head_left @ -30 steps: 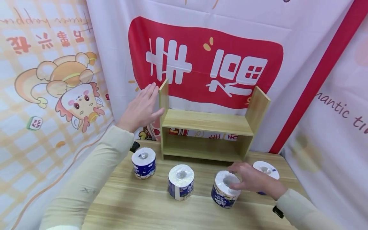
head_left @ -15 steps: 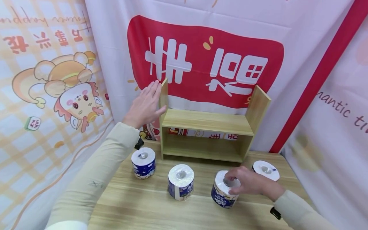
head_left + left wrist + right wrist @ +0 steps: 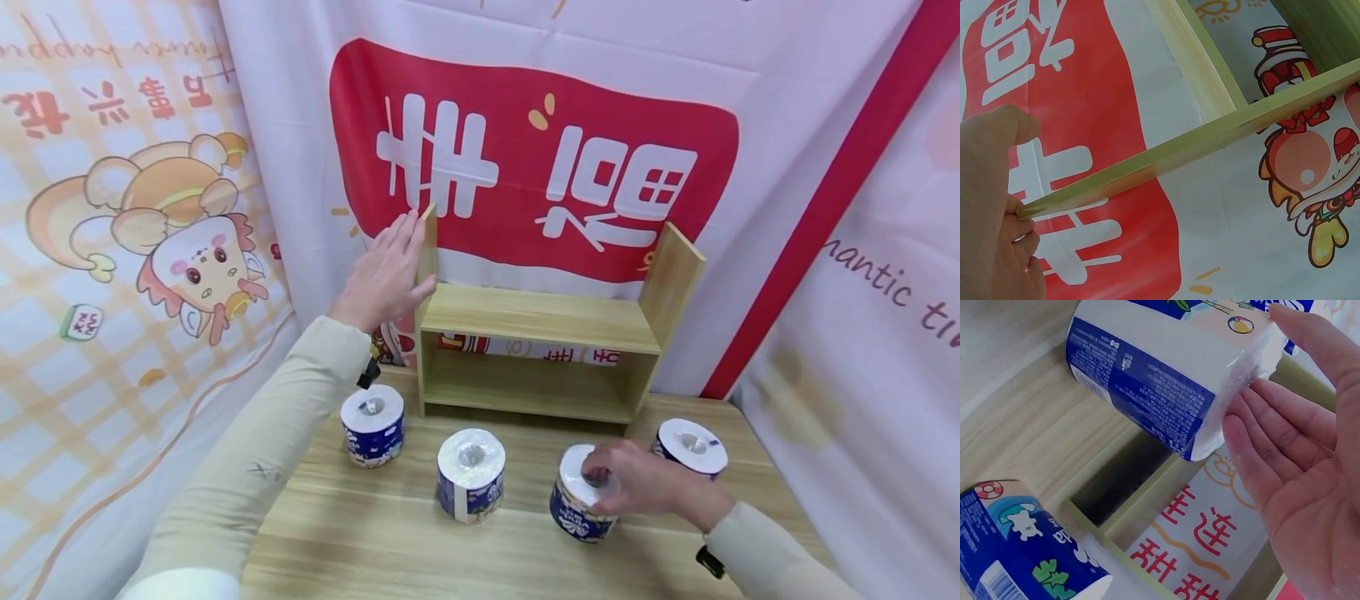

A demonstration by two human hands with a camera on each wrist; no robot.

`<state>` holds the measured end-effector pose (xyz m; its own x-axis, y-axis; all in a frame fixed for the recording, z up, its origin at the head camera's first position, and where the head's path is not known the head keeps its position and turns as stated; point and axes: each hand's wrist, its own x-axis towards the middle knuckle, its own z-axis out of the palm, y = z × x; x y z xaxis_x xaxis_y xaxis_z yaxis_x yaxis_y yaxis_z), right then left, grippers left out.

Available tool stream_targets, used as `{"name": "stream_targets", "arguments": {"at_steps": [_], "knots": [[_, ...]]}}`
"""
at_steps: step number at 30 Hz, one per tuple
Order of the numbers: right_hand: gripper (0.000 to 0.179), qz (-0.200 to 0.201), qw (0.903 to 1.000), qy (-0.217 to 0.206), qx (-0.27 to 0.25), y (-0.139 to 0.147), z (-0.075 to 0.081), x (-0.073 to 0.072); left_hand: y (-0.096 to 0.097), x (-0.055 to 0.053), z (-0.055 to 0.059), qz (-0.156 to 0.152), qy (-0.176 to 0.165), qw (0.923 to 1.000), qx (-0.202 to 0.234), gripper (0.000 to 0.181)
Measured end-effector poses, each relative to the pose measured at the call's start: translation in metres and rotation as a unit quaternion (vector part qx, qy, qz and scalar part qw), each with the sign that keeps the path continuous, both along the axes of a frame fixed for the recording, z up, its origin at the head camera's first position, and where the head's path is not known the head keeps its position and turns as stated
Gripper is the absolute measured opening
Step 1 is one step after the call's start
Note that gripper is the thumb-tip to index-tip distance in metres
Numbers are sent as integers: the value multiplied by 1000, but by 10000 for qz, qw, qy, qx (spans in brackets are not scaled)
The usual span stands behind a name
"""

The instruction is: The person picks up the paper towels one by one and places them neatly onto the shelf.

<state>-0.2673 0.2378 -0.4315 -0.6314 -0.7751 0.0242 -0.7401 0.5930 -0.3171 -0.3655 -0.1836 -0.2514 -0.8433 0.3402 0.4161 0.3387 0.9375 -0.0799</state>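
Standing before a printed backdrop [image 3: 637,50], a wooden shelf [image 3: 536,315] meets a person's left hand [image 3: 382,273], fingers extended; the right hand [image 3: 641,479], thumb and fingers apart, is nearest one wrapped paper roll [image 3: 577,518] — directly beneath its fingertips, upright, axis vertical.
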Motion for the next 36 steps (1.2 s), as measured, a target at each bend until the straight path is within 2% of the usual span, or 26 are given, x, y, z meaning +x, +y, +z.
{"name": "stream_targets", "arguments": {"at_steps": [10,18,27,32,36], "knots": [[29,61,9993,333,-185,-1,-9,4,-2,-2,3,66,162,9991,-383,92],[30,-255,9996,79,-43,1,-11,6,-3,-5,6,34,187,9980,-597,90],[30,-314,9991,288,6,0,-22,6,-5,-9,2,-74,489,9949,-874,87],[30,-473,9988,-60,87,-1,-21,3,-7,-9,-1,-136,675,9940,-848,87],[31,-362,9993,-62,56,-1,-19,2,-7,-9,-2,-135,717,9939,-826,84]]}}
